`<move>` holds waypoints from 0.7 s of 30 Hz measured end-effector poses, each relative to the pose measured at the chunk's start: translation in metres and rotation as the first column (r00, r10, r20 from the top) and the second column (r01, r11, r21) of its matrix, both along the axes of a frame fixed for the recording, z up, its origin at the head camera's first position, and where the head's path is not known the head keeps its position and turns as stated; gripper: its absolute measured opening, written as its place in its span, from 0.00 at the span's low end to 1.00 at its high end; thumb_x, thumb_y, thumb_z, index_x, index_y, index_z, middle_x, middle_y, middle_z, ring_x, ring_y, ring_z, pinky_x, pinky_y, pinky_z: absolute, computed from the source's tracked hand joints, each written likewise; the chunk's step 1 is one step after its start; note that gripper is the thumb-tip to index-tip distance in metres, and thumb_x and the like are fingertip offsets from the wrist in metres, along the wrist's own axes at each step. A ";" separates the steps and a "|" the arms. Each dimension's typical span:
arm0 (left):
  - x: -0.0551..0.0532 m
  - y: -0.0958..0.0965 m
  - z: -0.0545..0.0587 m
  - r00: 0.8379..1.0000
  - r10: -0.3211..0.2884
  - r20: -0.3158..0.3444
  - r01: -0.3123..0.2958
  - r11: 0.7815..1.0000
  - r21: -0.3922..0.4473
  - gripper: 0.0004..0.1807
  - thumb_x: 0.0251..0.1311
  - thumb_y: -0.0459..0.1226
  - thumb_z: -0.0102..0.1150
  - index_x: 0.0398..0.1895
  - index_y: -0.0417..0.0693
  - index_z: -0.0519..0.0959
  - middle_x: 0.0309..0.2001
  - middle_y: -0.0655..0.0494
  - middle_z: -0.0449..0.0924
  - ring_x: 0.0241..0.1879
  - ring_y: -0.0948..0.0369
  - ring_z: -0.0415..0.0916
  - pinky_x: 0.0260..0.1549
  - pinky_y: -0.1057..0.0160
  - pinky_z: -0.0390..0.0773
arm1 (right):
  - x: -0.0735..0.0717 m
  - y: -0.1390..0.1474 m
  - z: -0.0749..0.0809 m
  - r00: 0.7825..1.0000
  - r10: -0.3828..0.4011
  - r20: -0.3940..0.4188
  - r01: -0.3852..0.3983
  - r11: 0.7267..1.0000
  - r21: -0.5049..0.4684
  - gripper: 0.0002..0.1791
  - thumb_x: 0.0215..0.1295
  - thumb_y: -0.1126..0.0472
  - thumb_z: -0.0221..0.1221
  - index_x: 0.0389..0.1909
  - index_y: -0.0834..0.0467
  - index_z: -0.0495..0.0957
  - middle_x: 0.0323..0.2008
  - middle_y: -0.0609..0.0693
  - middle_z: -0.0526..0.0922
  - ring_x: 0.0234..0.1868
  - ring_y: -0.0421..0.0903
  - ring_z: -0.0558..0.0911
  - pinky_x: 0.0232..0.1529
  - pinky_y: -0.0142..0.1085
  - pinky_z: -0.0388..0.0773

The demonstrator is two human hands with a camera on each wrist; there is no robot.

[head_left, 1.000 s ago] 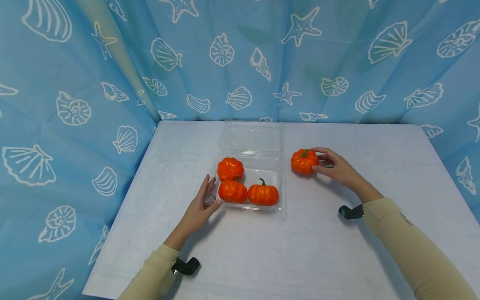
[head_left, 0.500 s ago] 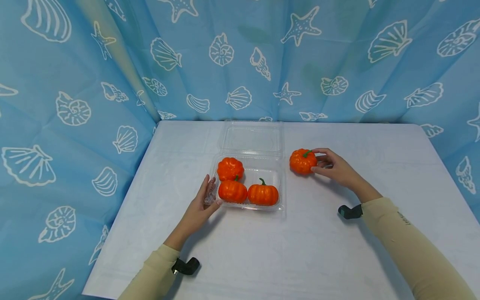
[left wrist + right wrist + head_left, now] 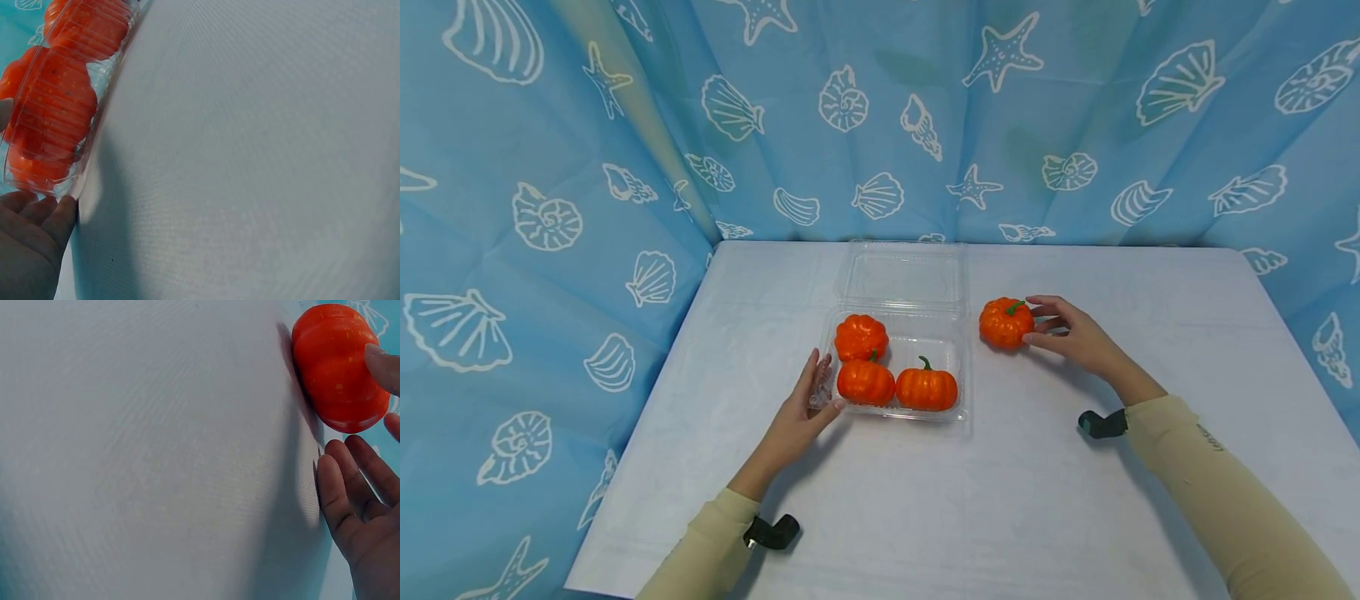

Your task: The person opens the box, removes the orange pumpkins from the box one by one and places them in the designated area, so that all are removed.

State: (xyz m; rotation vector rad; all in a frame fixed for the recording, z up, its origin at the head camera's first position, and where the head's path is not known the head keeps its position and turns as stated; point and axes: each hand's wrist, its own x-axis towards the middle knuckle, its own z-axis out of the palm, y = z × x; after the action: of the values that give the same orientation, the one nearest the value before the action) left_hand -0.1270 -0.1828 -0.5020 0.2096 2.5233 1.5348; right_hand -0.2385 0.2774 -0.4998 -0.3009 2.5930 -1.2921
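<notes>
In the head view a clear plastic clamshell box (image 3: 925, 348) lies with its lid folded back. Inside it are three small orange pumpkins: one at the back left (image 3: 861, 337), one at the front left (image 3: 866, 382) and one at the front right (image 3: 927, 389). My left hand (image 3: 793, 421) rests along the box's left side, fingers extended and thumb near the front corner. To the right of the box, a fourth pumpkin (image 3: 1004, 323) with a green stem sits on the table. My right hand (image 3: 1071, 337) is beside it, thumb and fingers loosely spread at its right side.
The transparent lid (image 3: 904, 277) lies flat behind the box near the table's back edge. A white cloth covers the table (image 3: 925, 508). Blue curtain (image 3: 880, 125) with white shell prints hangs behind and to the left. Each wrist bears a small black camera.
The pumpkin by my right hand has shifted slightly left and its stem has turned to the right. My left hand and the box have stayed in place.
</notes>
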 end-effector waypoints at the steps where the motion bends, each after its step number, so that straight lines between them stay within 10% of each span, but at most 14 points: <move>1: 0.000 0.000 0.000 1.000 0.001 0.001 -0.001 1.000 -0.002 0.51 0.68 0.47 0.64 0.84 0.58 0.40 0.80 0.57 0.53 0.79 0.53 0.50 0.65 0.46 0.70 | 0.000 0.000 0.000 1.000 0.000 -0.003 0.000 1.000 0.003 0.40 0.70 0.48 0.65 0.77 0.53 0.60 0.67 0.63 0.71 0.59 0.59 0.76 0.53 0.39 0.79; 11: 0.000 0.001 -0.001 1.000 -0.002 -0.003 0.002 1.000 -0.002 0.51 0.68 0.48 0.63 0.84 0.57 0.40 0.80 0.54 0.53 0.79 0.51 0.51 0.65 0.46 0.70 | 0.007 -0.002 0.013 0.998 -0.048 -0.034 0.050 0.998 0.037 0.41 0.69 0.48 0.65 0.77 0.53 0.59 0.69 0.63 0.67 0.63 0.63 0.73 0.61 0.62 0.74; 21: -0.001 0.000 -0.001 1.000 0.007 0.018 -0.007 1.000 -0.005 0.52 0.68 0.49 0.64 0.84 0.59 0.40 0.80 0.58 0.52 0.79 0.55 0.50 0.65 0.47 0.70 | 0.010 -0.009 0.028 0.986 -0.080 -0.145 0.083 0.996 0.019 0.33 0.71 0.51 0.63 0.72 0.54 0.66 0.64 0.58 0.73 0.59 0.56 0.76 0.59 0.47 0.75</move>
State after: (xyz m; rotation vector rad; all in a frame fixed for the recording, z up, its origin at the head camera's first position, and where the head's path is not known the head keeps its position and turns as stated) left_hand -0.1279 -0.1824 -0.5028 0.1861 2.5164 1.5258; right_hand -0.2281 0.2687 -0.4717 -0.2975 2.7667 -1.3094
